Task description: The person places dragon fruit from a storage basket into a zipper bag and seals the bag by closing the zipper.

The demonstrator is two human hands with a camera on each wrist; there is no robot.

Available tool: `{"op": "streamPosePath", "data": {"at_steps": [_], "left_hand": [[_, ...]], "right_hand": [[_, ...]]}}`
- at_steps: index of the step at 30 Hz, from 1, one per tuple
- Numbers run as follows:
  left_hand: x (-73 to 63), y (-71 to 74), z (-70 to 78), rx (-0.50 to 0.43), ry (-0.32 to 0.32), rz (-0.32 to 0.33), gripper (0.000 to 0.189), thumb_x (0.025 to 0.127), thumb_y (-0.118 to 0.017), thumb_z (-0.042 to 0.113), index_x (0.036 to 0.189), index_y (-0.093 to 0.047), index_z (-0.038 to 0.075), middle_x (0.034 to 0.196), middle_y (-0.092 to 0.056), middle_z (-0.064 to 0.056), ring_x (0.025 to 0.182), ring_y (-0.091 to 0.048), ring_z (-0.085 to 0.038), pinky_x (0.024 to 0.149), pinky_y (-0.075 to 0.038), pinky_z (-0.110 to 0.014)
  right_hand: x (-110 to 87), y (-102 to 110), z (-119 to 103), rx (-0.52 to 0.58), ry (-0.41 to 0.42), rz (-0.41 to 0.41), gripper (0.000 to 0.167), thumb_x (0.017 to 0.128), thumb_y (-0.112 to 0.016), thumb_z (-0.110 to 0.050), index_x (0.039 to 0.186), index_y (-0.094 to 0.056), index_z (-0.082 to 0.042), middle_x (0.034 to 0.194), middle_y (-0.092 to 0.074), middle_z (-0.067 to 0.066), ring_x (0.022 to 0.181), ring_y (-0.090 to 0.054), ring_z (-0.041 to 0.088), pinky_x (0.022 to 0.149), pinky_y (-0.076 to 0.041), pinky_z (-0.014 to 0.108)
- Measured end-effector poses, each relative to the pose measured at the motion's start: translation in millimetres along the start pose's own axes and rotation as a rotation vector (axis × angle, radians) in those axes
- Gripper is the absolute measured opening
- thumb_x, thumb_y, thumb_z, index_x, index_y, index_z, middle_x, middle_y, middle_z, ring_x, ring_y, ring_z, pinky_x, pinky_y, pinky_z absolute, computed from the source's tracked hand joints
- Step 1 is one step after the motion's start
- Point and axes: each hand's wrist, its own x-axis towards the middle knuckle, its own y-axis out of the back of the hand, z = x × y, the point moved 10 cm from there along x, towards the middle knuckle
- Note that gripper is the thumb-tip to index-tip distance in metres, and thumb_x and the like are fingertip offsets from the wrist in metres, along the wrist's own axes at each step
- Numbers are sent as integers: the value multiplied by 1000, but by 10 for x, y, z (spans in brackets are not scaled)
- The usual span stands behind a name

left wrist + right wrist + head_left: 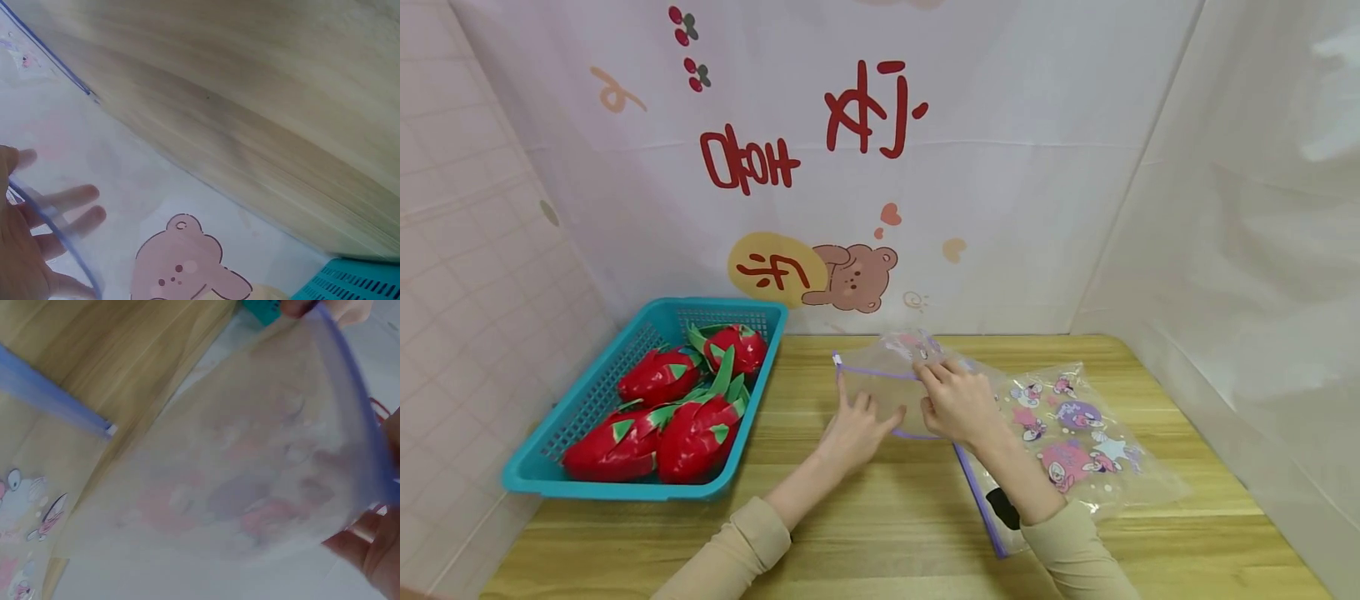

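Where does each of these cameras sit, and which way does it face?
Head: worn on the head, facing forward and down at the clear bag, teal basket and backdrop; left hand, right hand and sleeves show.
Left wrist: worn there, facing the table and bear print; fingers show at left, which hand is unclear.
Right wrist: worn there, facing the side of the clear bag; parts of both hands show at top and right.
Shared: both wrist views catch a bit of the teal basket.

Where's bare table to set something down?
Free: table between left sleeve and flat bag; strip between blue basket and left hand; front-right corner outside right sleeve. Crowded: right of centre, where right hand, raised bag and flat bag overlap in view.
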Motion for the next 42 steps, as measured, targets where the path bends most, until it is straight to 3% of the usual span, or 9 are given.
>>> {"op": "streamPosePath", "data": {"at_steps": [3, 6, 10, 13, 16, 21, 26, 35, 42], "left_hand": [[10, 33, 12, -9, 5, 10, 40, 88, -62, 30, 127, -56, 37, 103, -72, -4, 102, -61, -24, 96, -40, -68], [5, 24, 14, -20, 11, -5, 39, 88, -62, 32, 126, -57, 36, 105, -71, -4, 102, -61, -23, 93, -40, -70], [-50, -65, -9, -74, 7, -44, 41, 86, -65, 29, 126, -55, 34, 110, -69, -2, 106, -60, -23, 91, -41, -70], [-103, -120, -16, -132, -23, -43, 45, 85, -65, 23, 128, -52, 32, 116, -66, -3, 113, -59, -24, 93, -40, -70], [-137, -132, -15, -158, -58, -15, 47, 85, -64, 22, 129, -51, 34, 121, -65, -4, 116, -59, -24, 94, -38, -71], [-163, -148, -6, -161, -97, 1, 37, 92, -55, 37, 128, -53, 40, 120, -64, -2, 116, -59, -22, 97, -36, -70], [-168, -184, 21, -224, -124, -48, 37, 96, -45, 44, 132, -51, 38, 127, -62, -2, 121, -57, -22, 101, -33, -69], [-154, -183, 1, -277, -134, -94, 42, 98, -41, 44, 138, -46, 34, 133, -58, -2, 125, -53, -22, 104, -31, -68], [-176, -36, -47, -340, -140, -25, 43, 95, -49, 42, 137, -48, 29, 132, -58, -3, 122, -55, -22, 104, -34, -64]], "right_hand": [[13, 20, -6, -33, -34, -14, 29, 66, -63, -2, 94, -69, -5, 82, -73, 5, 65, -66, 20, 40, -45, 21], [16, 24, 26, -45, -79, -22, 24, 69, -65, 3, 91, -70, -4, 80, -73, 7, 61, -66, 20, 38, -43, 20], [2, 21, 120, 57, -126, -22, 32, 73, -68, 3, 104, -70, -5, 90, -74, 10, 59, -66, 21, 36, -40, 18], [4, 37, 197, 178, -141, -4, 32, 79, -66, 3, 110, -68, -6, 90, -74, 12, 43, -49, 11, 36, -30, 13], [19, 75, 259, 250, -141, 47, 27, 84, -63, 2, 109, -68, -7, 84, -73, 11, 40, -30, 4, 37, -24, 11], [28, 191, 272, 227, -111, 193, 23, 81, -64, 3, 101, -70, -6, 79, -74, 9, 43, -39, 7, 38, -24, 12], [20, 298, 218, 165, -92, 294, 23, 78, -66, 4, 99, -71, -4, 79, -74, 10, 49, -55, 14, 38, -36, 16], [42, 305, 207, 163, -69, 289, 21, 78, -65, 0, 98, -72, -6, 81, -74, 8, 52, -60, 17, 38, -41, 20], [65, 267, 227, 190, -34, 249, 21, 78, -67, -2, 98, -72, -6, 86, -75, 9, 61, -68, 22, 42, -48, 22]]}}
